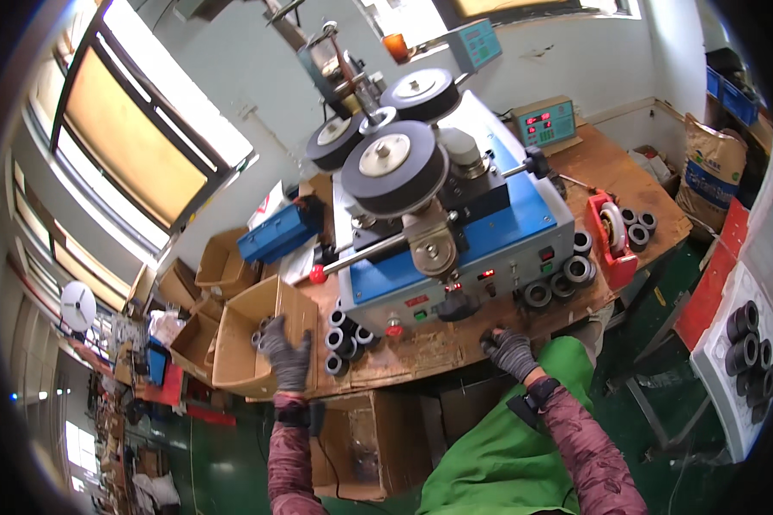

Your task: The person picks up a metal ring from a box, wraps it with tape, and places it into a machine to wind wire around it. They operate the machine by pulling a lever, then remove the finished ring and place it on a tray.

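My left hand (285, 354), in a grey knitted glove, reaches over the near side of a cardboard box (232, 367). Its thumb stands apart from the fingers, and small grey ring-shaped parts (260, 331) show beside the fingertips inside the box. My right hand (512, 354), gloved likewise, rests by the front edge of the wooden table (404, 365). Its fingers are curled round a small dark piece that I cannot make out. Between and beyond both hands stands a blue and grey machine (472, 257) topped with large black wheels (395, 163).
Black rings with grey inner sleeves (342, 342) lie left of the machine; more rings (563, 283) sit right of it. A red tape dispenser (611, 240) stands near the table's right end. Several rings (741, 352) rest on a white foam tray (721, 403). An open carton (352, 438) sits below the table.
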Motion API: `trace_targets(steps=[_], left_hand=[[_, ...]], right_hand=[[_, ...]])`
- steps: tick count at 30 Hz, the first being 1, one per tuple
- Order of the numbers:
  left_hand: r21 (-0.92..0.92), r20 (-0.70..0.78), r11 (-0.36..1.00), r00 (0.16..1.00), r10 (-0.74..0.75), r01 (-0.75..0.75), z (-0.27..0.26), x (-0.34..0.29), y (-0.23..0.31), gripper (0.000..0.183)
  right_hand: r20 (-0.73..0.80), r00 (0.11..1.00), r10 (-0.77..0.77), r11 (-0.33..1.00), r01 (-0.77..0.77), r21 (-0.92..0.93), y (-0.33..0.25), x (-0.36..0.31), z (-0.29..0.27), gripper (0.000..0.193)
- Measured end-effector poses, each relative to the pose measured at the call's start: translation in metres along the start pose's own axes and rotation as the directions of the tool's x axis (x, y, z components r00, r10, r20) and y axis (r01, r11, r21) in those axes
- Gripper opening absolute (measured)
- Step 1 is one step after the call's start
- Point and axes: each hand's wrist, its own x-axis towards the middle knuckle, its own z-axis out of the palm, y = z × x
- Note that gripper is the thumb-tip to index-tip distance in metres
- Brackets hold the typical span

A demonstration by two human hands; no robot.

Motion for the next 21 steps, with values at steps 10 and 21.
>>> trace_targets(steps=[10, 21], left_hand=[[-0.089, 0.33, 0.972, 0.914, 0.235, -0.217, 0.082, -0.007, 0.132, 0.103], [0.053, 0.181, 0.981, 0.968, 0.176, -0.188, 0.103, -0.017, 0.146, 0.103]], right_hand=[[-0.009, 1.0, -0.026, 0.999, 0.026, 0.02, -0.01, 0.005, -0.002, 0.022], [-0.058, 0.99, 0.129, 0.985, -0.134, -0.105, -0.014, 0.002, 0.003, 0.023]])
